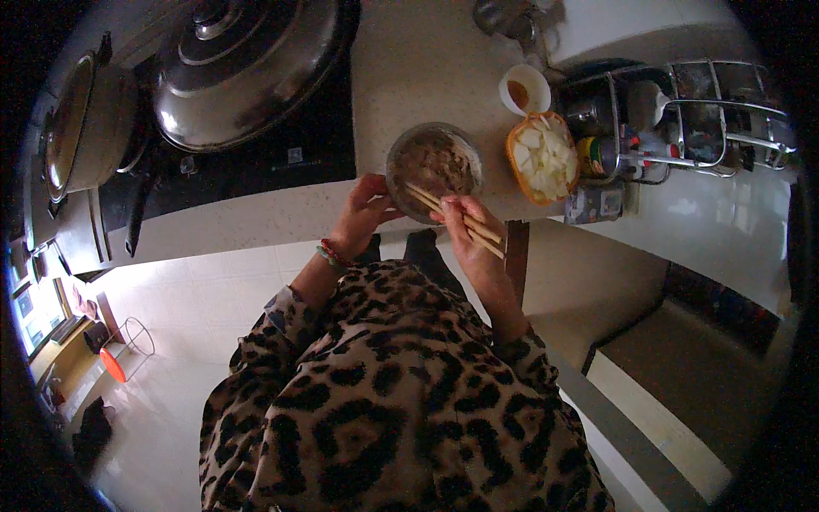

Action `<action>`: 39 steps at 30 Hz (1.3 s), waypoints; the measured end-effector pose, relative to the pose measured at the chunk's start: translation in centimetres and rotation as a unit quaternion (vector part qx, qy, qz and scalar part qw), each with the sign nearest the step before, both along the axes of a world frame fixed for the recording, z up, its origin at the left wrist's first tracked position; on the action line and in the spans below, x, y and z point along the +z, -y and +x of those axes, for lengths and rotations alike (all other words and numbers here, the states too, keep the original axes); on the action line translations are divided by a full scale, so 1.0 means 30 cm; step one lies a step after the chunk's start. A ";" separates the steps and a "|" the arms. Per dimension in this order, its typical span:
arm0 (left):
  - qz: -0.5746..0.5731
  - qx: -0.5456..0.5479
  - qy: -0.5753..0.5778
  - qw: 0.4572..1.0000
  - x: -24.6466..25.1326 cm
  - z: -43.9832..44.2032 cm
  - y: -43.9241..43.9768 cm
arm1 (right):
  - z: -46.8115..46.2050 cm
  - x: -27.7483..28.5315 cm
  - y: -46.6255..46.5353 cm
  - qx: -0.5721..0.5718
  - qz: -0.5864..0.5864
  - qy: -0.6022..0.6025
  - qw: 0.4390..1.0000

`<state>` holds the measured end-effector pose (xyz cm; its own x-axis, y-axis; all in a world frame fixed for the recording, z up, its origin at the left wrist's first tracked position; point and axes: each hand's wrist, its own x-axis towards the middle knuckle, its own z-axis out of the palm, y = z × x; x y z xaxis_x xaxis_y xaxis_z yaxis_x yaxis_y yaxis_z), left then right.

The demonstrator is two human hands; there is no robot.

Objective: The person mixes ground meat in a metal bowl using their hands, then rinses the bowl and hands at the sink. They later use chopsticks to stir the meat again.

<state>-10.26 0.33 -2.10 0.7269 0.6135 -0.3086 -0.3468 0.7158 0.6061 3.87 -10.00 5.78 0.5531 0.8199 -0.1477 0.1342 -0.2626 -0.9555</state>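
Observation:
A round metal bowl point(398, 137) stands near the counter's front edge with a brownish, wet, lumpy food mixture point(438, 157) in it. My right hand point(470, 227) is closed around a pair of wooden chopsticks point(423, 194), whose tips reach into the bowl. At the bowl's lower left rim, my left hand point(370, 208) rests with its fingers against the outside, thumb and fingers curved along the wall. Right of the bowl is an orange-rimmed container point(514, 163) of pale cut vegetable pieces point(544, 157). Behind it, touching or nearly so, stands a white cup point(544, 96) with reddish-brown contents.
On the left, a black cooktop point(256, 176) carries a large pan with a domed metal lid point(249, 83) and a lidded pot point(105, 128). A pan handle point(135, 221) juts over the front edge. A wire rack point(672, 160) with jars and bottles stands at the right.

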 end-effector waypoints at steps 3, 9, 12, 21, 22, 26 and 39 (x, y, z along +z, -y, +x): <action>0.006 0.007 -0.028 1.000 0.010 0.004 -0.001 | 0.013 0.038 -0.012 -0.040 0.031 -0.009 0.999; -0.005 0.013 -0.009 1.000 0.056 0.015 0.000 | -0.001 0.005 -0.030 0.070 -0.014 0.109 0.991; -0.022 -0.006 -0.042 0.999 0.014 0.016 -0.008 | 0.036 0.055 0.028 0.114 -0.093 0.093 0.985; -0.027 -0.010 -0.125 0.992 0.010 0.035 -0.009 | -0.012 0.085 -0.078 0.077 0.007 0.182 0.980; -0.026 -0.012 -0.142 0.989 0.011 0.041 -0.011 | -0.034 0.092 -0.075 0.091 0.013 0.222 0.971; -0.034 0.000 -0.098 0.995 0.041 0.031 -0.008 | -0.003 0.064 0.046 0.131 -0.098 0.150 0.975; -0.043 0.014 -0.117 0.992 0.061 0.037 -0.022 | 0.122 0.062 0.132 0.198 -0.085 0.103 0.971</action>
